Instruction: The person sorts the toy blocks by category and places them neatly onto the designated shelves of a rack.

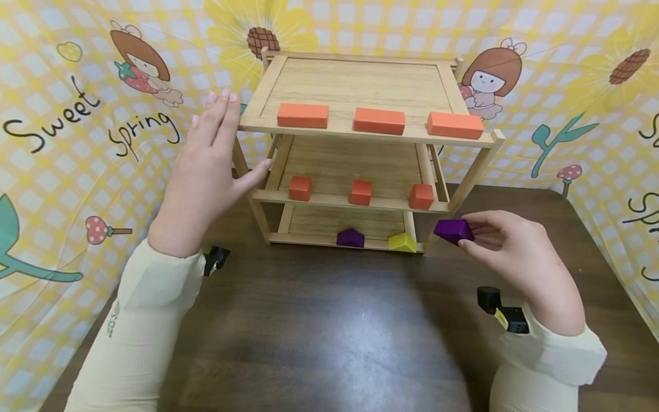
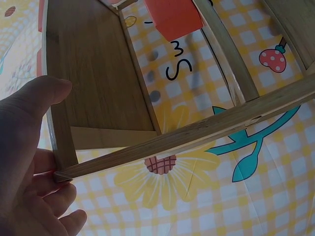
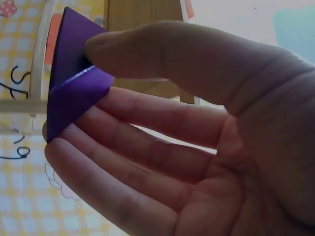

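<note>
A light wooden three-tier rack point(image 1: 355, 80) stands on the table. My left hand point(image 1: 211, 160) rests at its upper left front corner, with straight fingers along the outer side and the thumb spread inward. In the left wrist view a wooden post point(image 2: 61, 132) runs between thumb and fingers. My right hand point(image 1: 520, 252) pinches a purple angular block point(image 1: 453, 231) just right of the rack's lower front. The right wrist view shows thumb and fingertips on the block point(image 3: 74, 64). Another purple block point(image 1: 350, 237) and a yellow block point(image 1: 402, 242) sit on the bottom tier's front rail.
Three long orange blocks point(image 1: 378, 121) line the top tier's front edge. Three smaller orange blocks point(image 1: 361, 193) stand along the middle tier's front. A brown table point(image 1: 319, 332) lies under the rack; a yellow checked cloth point(image 1: 360, 28) hangs behind and at both sides.
</note>
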The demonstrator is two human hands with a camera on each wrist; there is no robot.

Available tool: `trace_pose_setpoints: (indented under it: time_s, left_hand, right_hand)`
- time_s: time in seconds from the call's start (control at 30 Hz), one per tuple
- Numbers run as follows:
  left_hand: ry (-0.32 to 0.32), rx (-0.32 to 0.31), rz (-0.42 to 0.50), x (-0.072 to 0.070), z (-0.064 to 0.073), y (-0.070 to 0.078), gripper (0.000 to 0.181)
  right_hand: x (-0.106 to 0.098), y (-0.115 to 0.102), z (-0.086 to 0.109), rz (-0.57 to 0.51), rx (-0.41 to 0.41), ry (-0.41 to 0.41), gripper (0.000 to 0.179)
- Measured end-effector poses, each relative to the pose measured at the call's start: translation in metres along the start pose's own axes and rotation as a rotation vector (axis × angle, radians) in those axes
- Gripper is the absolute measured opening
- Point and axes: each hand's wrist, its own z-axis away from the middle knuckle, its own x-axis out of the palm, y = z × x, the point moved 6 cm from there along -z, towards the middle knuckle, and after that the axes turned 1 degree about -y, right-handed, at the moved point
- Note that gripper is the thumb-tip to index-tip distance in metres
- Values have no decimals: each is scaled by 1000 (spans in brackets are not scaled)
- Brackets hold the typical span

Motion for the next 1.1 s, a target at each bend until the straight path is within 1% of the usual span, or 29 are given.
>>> trace_pose_setpoints:
  time_s: [0.17,0.3,0.5,0.77,0.87,1.1]
  left_hand:
    - [13,10,-1,0,0,0,89]
    - [25,18,-7,0,0,0,89]
    - [27,20,-5,0,0,1,89]
    - [12,-1,0,0,1,0,89]
    - [-1,-11,2,0,1,-1,90]
    - [-7,-10,-8,0,0,0,90]
  right_hand:
    - [8,-12,-2,20,-50,3,31]
    - [16,-19,-5,30,-89,-13,32]
    - [27,-26,-9,10,-126,-30,32]
    - [40,-38,-13,-31,-135,-38,32]
    - [44,-41,-14,-38,-147,-31,33]
    - [54,-44,-16,-72,-170,-6,34]
